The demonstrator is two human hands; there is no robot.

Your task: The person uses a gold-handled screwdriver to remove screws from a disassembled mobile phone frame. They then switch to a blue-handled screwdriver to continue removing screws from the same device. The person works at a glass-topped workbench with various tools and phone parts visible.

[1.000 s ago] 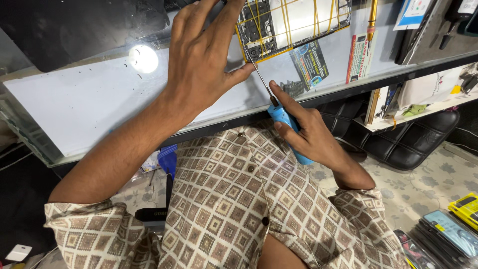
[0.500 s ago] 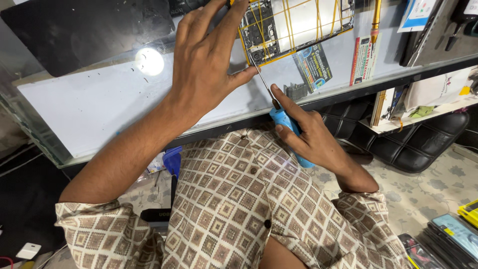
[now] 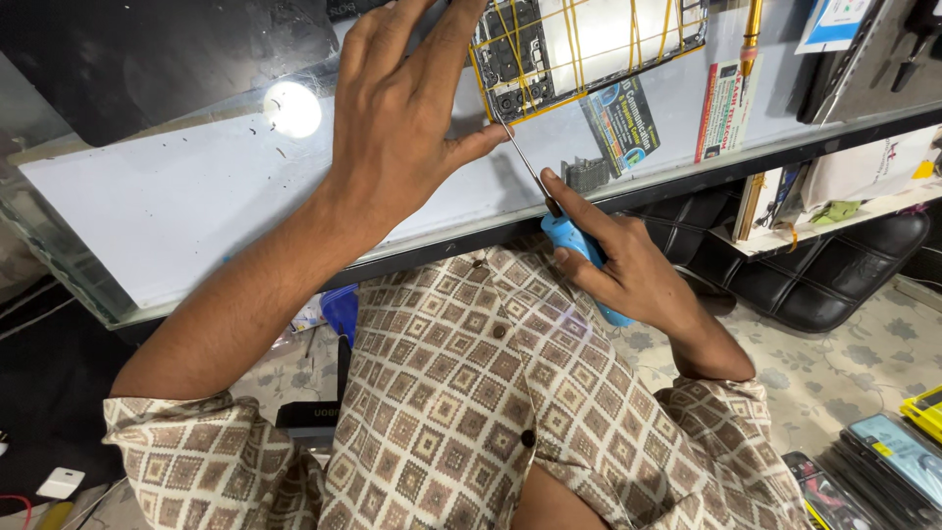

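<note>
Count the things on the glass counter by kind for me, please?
Opened phone with yellow bands: 1
Blue-handled screwdriver: 1, held by the right hand
Printed cards: 2
Small dark part: 1
Total: 5

I count one blue-handled screwdriver point(image 3: 579, 250), one opened phone point(image 3: 589, 39) bound with yellow bands, two printed cards point(image 3: 620, 126) under the glass, and my two hands.

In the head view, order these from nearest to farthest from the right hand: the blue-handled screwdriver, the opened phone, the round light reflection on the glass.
From the right hand:
1. Blue-handled screwdriver, held in that hand.
2. Opened phone, up on the glass counter, under the left hand.
3. Round light reflection, far left on the glass.
</note>
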